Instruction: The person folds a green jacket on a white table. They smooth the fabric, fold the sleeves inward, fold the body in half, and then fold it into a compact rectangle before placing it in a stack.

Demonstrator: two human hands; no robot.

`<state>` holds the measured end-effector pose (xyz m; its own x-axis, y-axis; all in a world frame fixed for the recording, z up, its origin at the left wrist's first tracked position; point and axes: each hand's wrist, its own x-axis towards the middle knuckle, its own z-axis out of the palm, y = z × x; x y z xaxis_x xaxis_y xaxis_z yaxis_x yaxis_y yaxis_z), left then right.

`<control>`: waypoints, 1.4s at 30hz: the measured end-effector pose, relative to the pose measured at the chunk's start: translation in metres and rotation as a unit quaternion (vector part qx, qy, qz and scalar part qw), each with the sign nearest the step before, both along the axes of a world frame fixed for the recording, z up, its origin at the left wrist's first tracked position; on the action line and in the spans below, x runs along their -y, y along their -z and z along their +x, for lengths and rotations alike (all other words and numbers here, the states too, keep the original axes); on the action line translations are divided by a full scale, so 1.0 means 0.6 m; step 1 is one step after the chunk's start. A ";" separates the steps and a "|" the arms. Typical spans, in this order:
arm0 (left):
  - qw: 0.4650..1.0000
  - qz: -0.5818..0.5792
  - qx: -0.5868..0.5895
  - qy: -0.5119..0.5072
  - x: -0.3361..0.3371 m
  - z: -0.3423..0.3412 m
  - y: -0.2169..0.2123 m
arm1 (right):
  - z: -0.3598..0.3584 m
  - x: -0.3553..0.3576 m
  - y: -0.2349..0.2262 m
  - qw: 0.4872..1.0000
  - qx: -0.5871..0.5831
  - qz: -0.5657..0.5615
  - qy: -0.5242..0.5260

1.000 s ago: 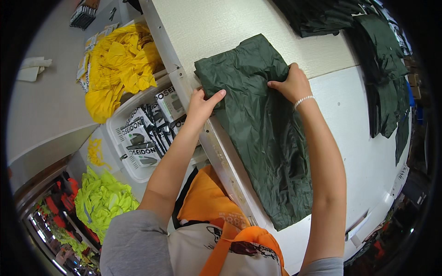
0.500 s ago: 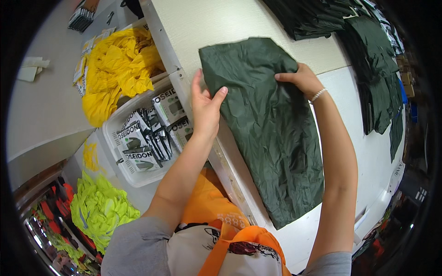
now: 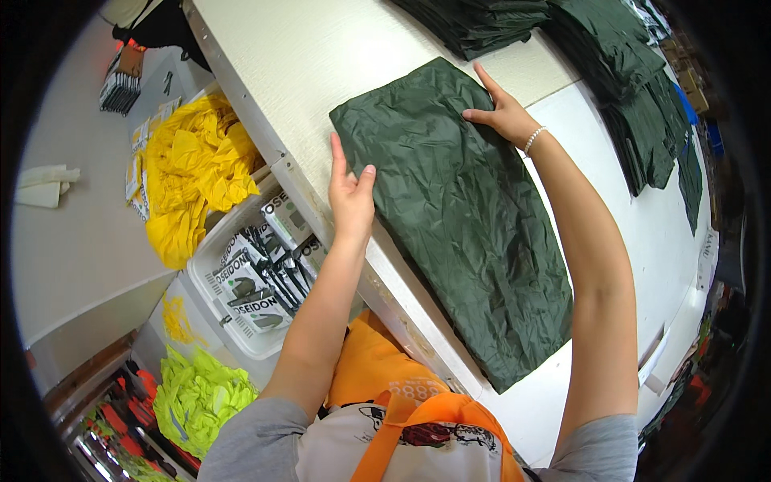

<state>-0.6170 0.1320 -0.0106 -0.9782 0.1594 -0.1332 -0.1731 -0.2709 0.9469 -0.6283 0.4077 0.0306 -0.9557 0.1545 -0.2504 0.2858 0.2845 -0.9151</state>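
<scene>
- Left hand is open, fingers straight and thumb raised apart, at the left side of the green garment.
- Right hand is also open, with the thumb over the garment's upper right side and the fingers spread; neither hand appears to pinch the cloth.
- Mid-frame, the garment lies as a long, creased panel on the table, slanting from upper centre to lower right.
- Judging by the flat hands, the step in hand is straightening and squaring the panel; a fold seems not yet made.
- Next, the move probably calls for light flat pressure along both sides, then a firm hold on one end to turn it over.
- Along the lower left, the garment's side runs just beside the table's edge, so cloth could slip over toward the plastic bin.
- Open room lies on the bare board at upper left and the white surface right of the garment; dark stacks limit space at the top.
</scene>
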 end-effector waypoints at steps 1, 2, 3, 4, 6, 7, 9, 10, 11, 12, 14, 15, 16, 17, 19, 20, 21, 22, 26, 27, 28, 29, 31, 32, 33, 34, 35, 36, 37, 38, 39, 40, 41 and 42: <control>0.996 -0.084 -0.003 0.044 0.005 0.001 -0.013 | 0.007 -0.002 -0.015 0.997 -0.061 0.023 -0.041; 0.982 -0.168 -0.006 0.081 0.023 -0.003 -0.023 | 0.016 0.003 -0.040 0.992 -0.100 0.036 -0.072; 0.975 -0.199 -0.001 0.098 0.032 0.005 -0.052 | 0.023 -0.002 -0.069 0.986 -0.061 0.069 -0.138; 0.966 -0.228 0.004 0.118 0.039 0.014 -0.082 | 0.034 -0.009 -0.108 0.974 -0.022 0.104 -0.202; 0.976 -0.175 -0.025 0.125 0.047 0.053 -0.166 | 0.079 0.003 -0.201 0.971 0.003 0.067 -0.230; 0.978 -0.142 -0.068 0.134 0.052 0.074 -0.194 | 0.106 -0.001 -0.231 0.963 -0.014 0.119 -0.242; 0.840 -0.406 -0.240 0.267 0.101 0.077 -0.249 | 0.125 0.035 -0.313 0.907 0.107 0.281 -0.294; 0.834 -0.402 -0.199 0.321 0.114 0.074 -0.277 | 0.125 0.063 -0.347 0.865 0.130 0.347 -0.338; 0.820 -0.389 -0.168 0.386 0.117 0.073 -0.300 | 0.137 0.075 -0.367 0.820 0.157 0.414 -0.361; 0.801 -0.376 -0.132 0.446 0.123 0.069 -0.310 | 0.139 0.065 -0.359 0.832 0.034 0.431 -0.348; 0.845 -0.276 -0.040 0.456 0.141 0.025 -0.270 | 0.114 0.034 -0.309 0.887 -0.014 0.339 -0.314; 0.876 -0.228 0.034 0.423 0.130 0.007 -0.228 | 0.091 0.018 -0.273 0.934 0.064 0.227 -0.270; 0.900 -0.176 0.106 0.385 0.113 -0.014 -0.190 | 0.072 -0.002 -0.242 0.961 0.135 0.129 -0.204; 0.923 -0.134 0.202 0.298 0.090 -0.027 -0.154 | 0.050 -0.012 -0.166 0.987 0.106 0.061 -0.106; 0.919 -0.290 0.183 0.194 0.033 -0.025 -0.039 | 0.036 -0.040 -0.006 0.963 0.165 0.201 0.077; 0.944 -0.238 0.152 0.171 0.038 -0.021 0.009 | 0.028 -0.020 0.003 0.966 0.167 0.179 0.087; 0.964 -0.182 0.120 0.154 0.040 -0.014 0.038 | 0.023 -0.023 0.031 0.964 0.152 0.192 0.103; 0.979 -0.124 0.089 0.136 0.038 -0.009 0.036 | 0.016 -0.032 0.030 0.976 0.162 0.128 0.070; 0.990 -0.050 0.024 0.127 0.035 0.007 -0.002 | 0.028 -0.039 -0.011 0.983 0.171 0.069 0.015; 0.990 -0.035 0.021 0.133 0.027 0.011 -0.007 | 0.029 -0.037 -0.010 0.980 0.039 0.192 0.020; 0.990 -0.019 0.018 0.140 0.020 0.016 -0.010 | 0.029 -0.034 -0.006 0.946 -0.095 0.308 0.023; 0.989 -0.005 0.013 0.148 0.014 0.017 -0.014 | 0.027 -0.027 -0.007 0.881 -0.227 0.414 0.027; 0.987 0.002 0.017 0.160 0.016 0.016 -0.016 | 0.001 0.035 -0.061 0.960 -0.105 0.234 -0.114; 0.984 0.009 0.019 0.176 0.017 0.016 -0.022 | -0.016 0.047 -0.060 0.953 -0.104 0.188 -0.215; 0.981 0.016 0.021 0.194 0.015 0.014 -0.029 | -0.019 0.069 -0.056 0.910 -0.226 0.252 -0.238; 0.977 0.005 0.017 0.212 0.014 0.014 -0.040 | -0.028 0.079 -0.051 0.886 -0.269 0.260 -0.275; 0.974 -0.007 0.013 0.226 0.016 0.017 -0.053 | -0.038 0.086 -0.051 0.856 -0.313 0.263 -0.316; 0.971 -0.019 0.010 0.239 0.018 0.018 -0.059 | -0.045 0.084 -0.059 0.865 -0.191 0.300 -0.354; 0.973 -0.011 0.002 0.230 0.020 0.017 -0.057 | -0.053 0.076 -0.073 0.859 -0.065 0.331 -0.386; 0.976 -0.004 -0.003 0.218 0.027 0.020 -0.054 | -0.061 0.075 -0.082 0.836 0.061 0.352 -0.415; 0.978 0.006 -0.008 0.208 0.028 0.022 -0.051 | -0.066 0.060 -0.083 0.827 0.153 0.368 -0.396; 0.981 0.037 0.008 0.192 0.023 0.025 -0.052 | -0.061 0.036 -0.074 0.855 0.161 0.344 -0.352; 0.982 0.058 0.031 0.175 0.021 0.028 -0.049 | -0.057 0.021 -0.065 0.880 0.167 0.319 -0.310; 0.983 0.079 0.053 0.156 0.019 0.030 -0.045 | -0.052 0.025 -0.104 0.885 0.244 0.282 -0.280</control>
<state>-0.5990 0.1203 0.0163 -0.8603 0.4764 -0.1813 -0.3670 -0.3320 0.8690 -0.6593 0.3929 0.0933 -0.7218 -0.0778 -0.6877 0.2766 0.8784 -0.3896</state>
